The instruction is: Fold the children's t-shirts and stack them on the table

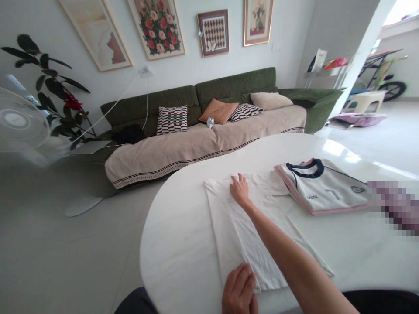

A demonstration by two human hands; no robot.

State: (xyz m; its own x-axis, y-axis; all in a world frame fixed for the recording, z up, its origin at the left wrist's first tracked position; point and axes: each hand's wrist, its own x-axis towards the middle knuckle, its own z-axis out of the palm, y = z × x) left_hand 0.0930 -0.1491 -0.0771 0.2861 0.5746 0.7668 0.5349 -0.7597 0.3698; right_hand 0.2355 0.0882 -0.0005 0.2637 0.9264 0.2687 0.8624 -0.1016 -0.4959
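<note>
A white T-shirt point(258, 226) lies spread on the white table, its left side folded inward in a long lengthwise strip. My right hand point(240, 190) reaches across it to the far edge, fingers bent and closed on the cloth there. At the near hem, my left hand point(240, 288) has its fingers pressed together on the folded edge; its thumb is mostly hidden. One short sleeve sticks out at the far right, touching or close to a stack of folded shirts point(327, 187), whose top one is white with a navy collar.
The round white table point(173, 226) has a glossy top. At the right edge a blurred-out purple patch point(397, 203) hides what is there. Beyond the table stands a green sofa point(235, 83) with cushions and a beige cover. A fan point(19, 120) is at the left.
</note>
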